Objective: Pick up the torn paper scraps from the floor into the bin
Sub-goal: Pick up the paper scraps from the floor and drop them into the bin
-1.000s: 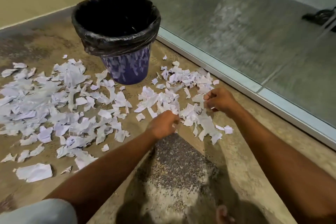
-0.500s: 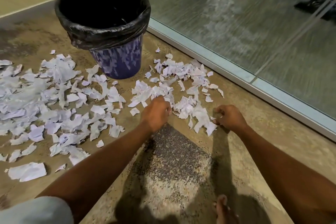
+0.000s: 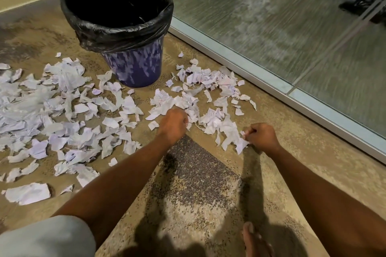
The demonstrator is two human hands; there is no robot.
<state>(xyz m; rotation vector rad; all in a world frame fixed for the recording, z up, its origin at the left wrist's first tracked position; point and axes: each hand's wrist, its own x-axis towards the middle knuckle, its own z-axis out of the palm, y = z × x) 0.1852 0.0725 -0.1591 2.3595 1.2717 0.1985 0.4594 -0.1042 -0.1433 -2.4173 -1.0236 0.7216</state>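
While both fists are curled down at the floor, right hand [image 3: 262,136] pinches a scrap [image 3: 240,145] at the small pile's near edge, left hand [image 3: 173,124] closed over bits w/ knuckles up. Paper scraps [image 3: 62,110] lie both sides of the bin [image 3: 125,27], nearly all still on the floor [image 3: 208,204]. Prob light, limp, flyaway stuff: bunch several into a wad, grip mid-clump not edges.

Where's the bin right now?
In the head view the bin stands upright on the floor at upper left of centre, beyond both hands, between the two spreads of paper scraps and close to the glass door's metal track.
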